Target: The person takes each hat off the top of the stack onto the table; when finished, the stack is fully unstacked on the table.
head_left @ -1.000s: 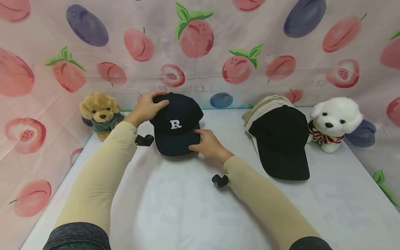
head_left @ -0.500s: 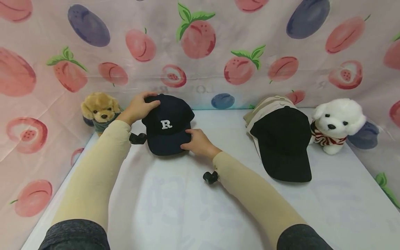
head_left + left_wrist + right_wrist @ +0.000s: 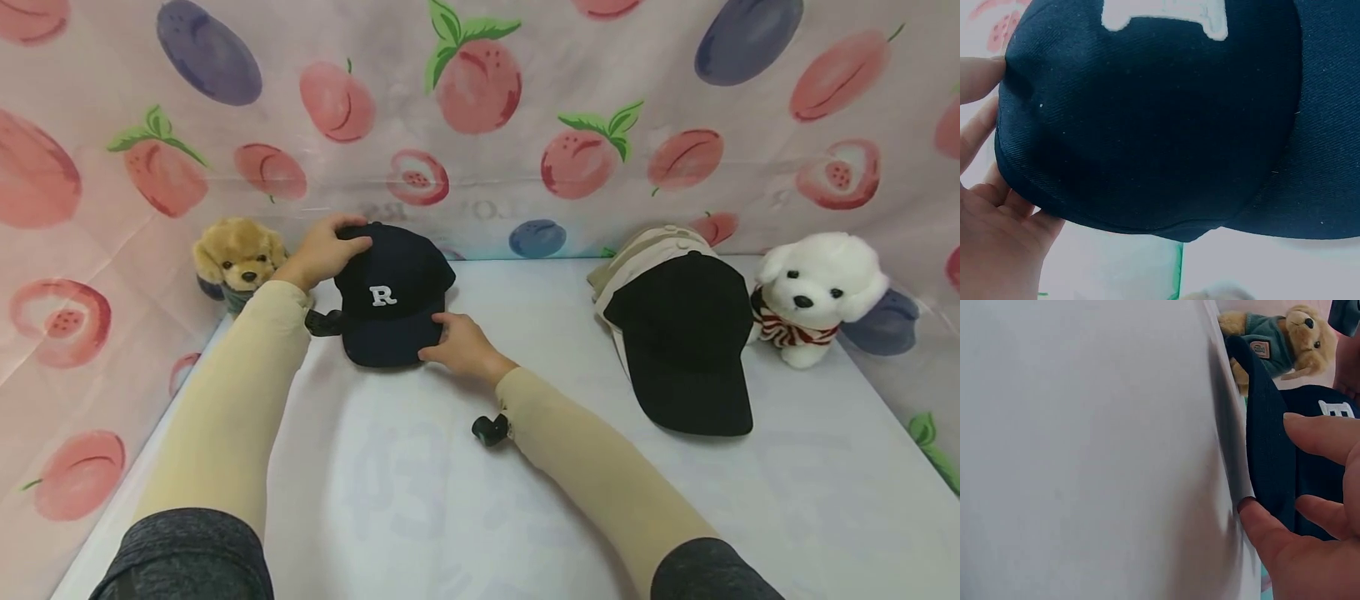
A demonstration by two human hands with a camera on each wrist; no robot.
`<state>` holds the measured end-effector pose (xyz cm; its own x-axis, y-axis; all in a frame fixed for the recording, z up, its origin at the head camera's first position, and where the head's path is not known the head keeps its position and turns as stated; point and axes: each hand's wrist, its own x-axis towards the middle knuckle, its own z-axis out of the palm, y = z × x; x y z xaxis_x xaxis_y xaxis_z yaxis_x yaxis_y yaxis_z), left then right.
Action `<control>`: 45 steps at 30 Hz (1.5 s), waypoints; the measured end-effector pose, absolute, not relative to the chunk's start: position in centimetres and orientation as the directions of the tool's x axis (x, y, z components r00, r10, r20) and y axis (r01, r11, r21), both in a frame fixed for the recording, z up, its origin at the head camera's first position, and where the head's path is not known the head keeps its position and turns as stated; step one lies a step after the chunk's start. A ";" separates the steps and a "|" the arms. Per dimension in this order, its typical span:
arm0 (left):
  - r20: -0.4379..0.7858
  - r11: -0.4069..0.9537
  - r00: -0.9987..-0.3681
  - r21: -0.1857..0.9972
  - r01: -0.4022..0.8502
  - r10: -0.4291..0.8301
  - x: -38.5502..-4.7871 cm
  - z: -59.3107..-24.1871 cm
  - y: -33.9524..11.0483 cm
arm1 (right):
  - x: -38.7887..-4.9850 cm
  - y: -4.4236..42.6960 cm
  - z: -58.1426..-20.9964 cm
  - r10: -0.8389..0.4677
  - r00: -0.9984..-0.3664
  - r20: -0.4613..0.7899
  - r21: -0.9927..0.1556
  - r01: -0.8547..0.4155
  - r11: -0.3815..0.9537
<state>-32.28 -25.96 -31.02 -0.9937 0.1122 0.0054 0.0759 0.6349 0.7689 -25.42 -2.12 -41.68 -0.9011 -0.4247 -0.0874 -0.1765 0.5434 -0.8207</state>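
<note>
A navy cap (image 3: 393, 275) with a white letter R stands near the back of the table, left of centre, its brim toward the front. My left hand (image 3: 322, 252) grips the crown's upper left side; in the left wrist view that hand (image 3: 1004, 231) lies at the cap's (image 3: 1147, 125) edge, fingers partly behind it. My right hand (image 3: 467, 346) holds the brim's right edge between thumb and fingers. From the right wrist view, the right hand (image 3: 1310, 537) touches the navy brim (image 3: 1269, 450), one fingertip at its edge.
A stack of caps, black (image 3: 678, 333) over beige (image 3: 648, 254), lies at the right beside a white plush dog (image 3: 817, 279). Behind my left wrist sits a brown plush dog (image 3: 240, 250). A fruit-patterned curtain (image 3: 480, 183) backs the white table (image 3: 420, 483).
Both hands and the navy cap have shifted left together, toward the brown plush dog. The grip on the cap looks the same, and the stacked caps stay where they were.
</note>
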 end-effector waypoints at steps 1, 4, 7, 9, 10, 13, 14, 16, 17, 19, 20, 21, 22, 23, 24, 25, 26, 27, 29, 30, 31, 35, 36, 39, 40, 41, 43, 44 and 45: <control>0.010 0.635 -0.994 0.769 0.077 0.110 -32.3 -31.0 -26.0 | -25.4 -2.2 -41.7 -0.421 -0.903 -0.093 -0.825 -0.167 0.540; 0.015 0.628 -0.994 0.774 0.079 0.106 -32.5 -31.1 -26.2 | -25.5 -2.5 -41.8 -0.401 -0.910 -0.108 -0.839 -0.133 0.528; 0.021 0.623 -0.995 0.779 0.079 0.099 -32.6 -31.2 -26.5 | -25.6 -2.9 -41.9 -0.382 -0.915 -0.127 -0.859 -0.091 0.504; 0.027 0.623 -0.995 0.778 0.080 0.094 -32.6 -31.3 -26.7 | -25.6 -3.1 -42.0 -0.376 -0.916 -0.140 -0.874 -0.064 0.481; 0.031 0.623 -0.995 0.778 0.082 0.093 -32.6 -31.4 -26.7 | -25.6 -3.2 -42.0 -0.374 -0.916 -0.147 -0.882 -0.050 0.468; 0.041 0.625 -0.995 0.775 0.090 0.092 -32.5 -31.6 -26.8 | -25.7 -3.5 -42.1 -0.371 -0.913 -0.169 -0.904 -0.007 0.428; 0.045 0.627 -0.995 0.773 0.094 0.093 -32.5 -31.6 -26.8 | -25.7 -3.6 -42.1 -0.369 -0.913 -0.174 -0.910 0.006 0.416; 0.048 0.635 -0.995 0.766 0.096 0.092 -32.4 -31.8 -26.8 | -25.7 -3.7 -42.2 -0.371 -0.910 -0.184 -0.916 0.021 0.401; 0.046 0.635 -0.995 0.767 0.095 0.093 -32.4 -31.8 -26.8 | -25.7 -3.8 -42.3 -0.373 -0.909 -0.189 -0.917 0.027 0.397; 0.042 0.634 -0.995 0.768 0.092 0.093 -32.4 -32.0 -26.8 | -25.8 -3.9 -42.3 -0.378 -0.906 -0.190 -0.920 0.030 0.391; 0.038 0.629 -0.995 0.772 0.088 0.093 -32.4 -32.0 -26.8 | -25.8 -3.9 -42.4 -0.381 -0.905 -0.191 -0.920 0.029 0.392; 0.033 0.623 -0.995 0.778 0.083 0.092 -32.4 -32.1 -26.8 | -25.8 -4.0 -42.4 -0.384 -0.903 -0.191 -0.920 0.028 0.391; 0.027 0.615 -0.996 0.784 0.077 0.091 -32.4 -32.1 -26.9 | -25.8 -4.1 -42.4 -0.387 -0.902 -0.192 -0.921 0.029 0.389; 0.024 0.606 -0.996 0.792 0.074 0.090 -32.4 -32.2 -26.9 | -25.8 -4.2 -42.4 -0.390 -0.900 -0.193 -0.921 0.029 0.389; 0.022 0.603 -0.996 0.795 0.071 0.088 -32.4 -32.2 -27.0 | -25.8 -4.3 -42.4 -0.393 -0.899 -0.193 -0.921 0.027 0.389; 0.020 0.603 -0.996 0.795 0.068 0.085 -32.4 -32.2 -27.1 | -25.7 -4.4 -42.4 -0.397 -0.897 -0.192 -0.921 0.025 0.389; 0.021 0.604 -0.996 0.794 0.067 0.083 -32.5 -32.3 -27.2 | -25.7 -4.6 -42.4 -0.401 -0.895 -0.194 -0.922 0.027 0.386; 0.022 0.607 -0.996 0.792 0.067 0.081 -32.5 -32.3 -27.3 | -25.6 -4.8 -42.4 -0.405 -0.893 -0.195 -0.923 0.027 0.384; 0.029 0.613 -0.996 0.787 0.072 0.080 -32.6 -32.4 -27.4 | -25.6 -5.1 -42.5 -0.414 -0.889 -0.197 -0.923 0.026 0.384; 0.033 0.616 -0.996 0.784 0.076 0.080 -32.7 -32.5 -27.4 | -25.5 -5.2 -42.5 -0.417 -0.887 -0.196 -0.925 0.026 0.380; 0.038 0.617 -0.996 0.783 0.081 0.083 -32.6 -32.5 -27.4 | -25.5 -5.4 -42.5 -0.420 -0.887 -0.194 -0.926 0.023 0.378; 0.042 0.607 -0.996 0.791 0.083 0.082 -32.6 -32.6 -27.4 | -25.2 -5.7 -42.6 -0.422 -0.888 -0.182 -0.924 0.007 0.383; 0.039 0.604 -0.996 0.793 0.079 0.079 -32.5 -32.5 -27.3 | -25.2 -5.8 -42.6 -0.421 -0.890 -0.177 -0.923 0.001 0.385; 0.037 0.599 -0.997 0.797 0.074 0.074 -32.4 -32.4 -27.2 | -25.3 -5.8 -42.6 -0.419 -0.892 -0.167 -0.927 -0.002 0.374; 0.037 0.597 -0.997 0.799 0.074 0.074 -32.3 -32.4 -27.2 | -25.3 -5.9 -42.6 -0.419 -0.893 -0.164 -0.929 -0.002 0.369; 0.040 0.599 -0.996 0.797 0.076 0.074 -32.3 -32.4 -27.2 | -25.3 -5.9 -42.7 -0.419 -0.894 -0.161 -0.931 -0.003 0.364; 0.050 0.603 -0.995 0.792 0.090 0.082 -32.2 -32.4 -27.1 | -25.3 -5.8 -42.7 -0.421 -0.894 -0.156 -0.935 -0.005 0.355; 0.054 0.605 -0.995 0.791 0.095 0.086 -32.1 -32.4 -27.0 | -25.2 -5.8 -42.7 -0.421 -0.894 -0.153 -0.934 -0.008 0.357; 0.056 0.608 -0.994 0.788 0.099 0.089 -32.1 -32.4 -27.0 | -25.2 -5.7 -42.8 -0.420 -0.895 -0.151 -0.932 -0.013 0.361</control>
<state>-32.08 -27.00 -32.42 -0.9944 0.0895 0.0561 0.0991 0.6081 0.7877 -25.18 -5.70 -42.76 -0.8947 -0.4204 -0.1507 -0.0128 0.3614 -0.9323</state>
